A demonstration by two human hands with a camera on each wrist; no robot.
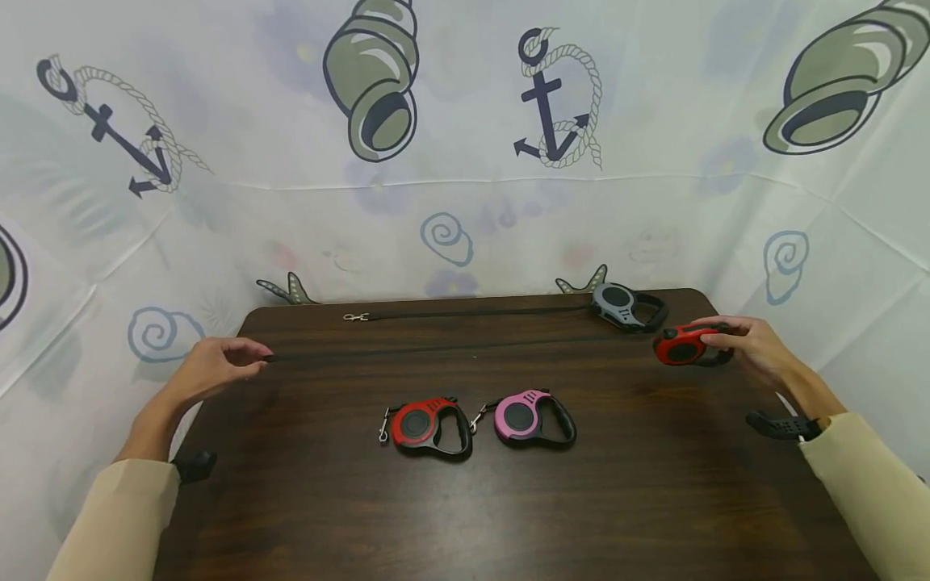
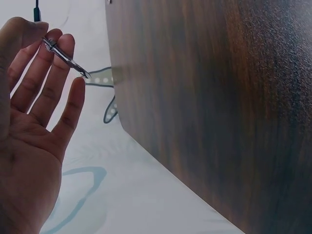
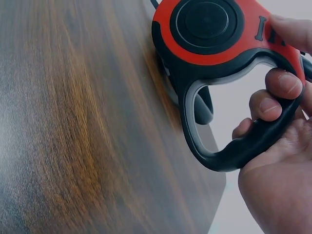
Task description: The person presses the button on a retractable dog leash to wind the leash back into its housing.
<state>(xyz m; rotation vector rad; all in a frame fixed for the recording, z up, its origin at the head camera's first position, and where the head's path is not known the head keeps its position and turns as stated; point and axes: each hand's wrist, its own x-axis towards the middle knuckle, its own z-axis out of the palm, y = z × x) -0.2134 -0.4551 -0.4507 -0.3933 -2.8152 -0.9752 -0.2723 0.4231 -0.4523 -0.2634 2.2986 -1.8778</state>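
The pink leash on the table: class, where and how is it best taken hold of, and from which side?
Probably by its black handle, coming from the right and hooking through the opening. The pink leash lies on its side with the handle toward the right, while its metal clip, at the left, sits close to the neighbouring red leash.

Place: a small cloth-walled booth or staged corner; whether it stands in a home, lab or studio cannot be told.
Cloth walls (image 1: 465,97): pale, creased fabric on 3 sides, beyond both hands and outward of the left hand (image 1: 218,367) and the right hand (image 1: 759,347).
Sea print: 2 dark anchors (image 1: 546,113) and grey-green shells (image 1: 378,64), higher than the hands.
Worktop (image 1: 465,516): dark wood-grain surface, rounded far corners, spread between the hands.
Wrist bands (image 1: 781,426): black, just behind each hand, resembling worn recording gear.
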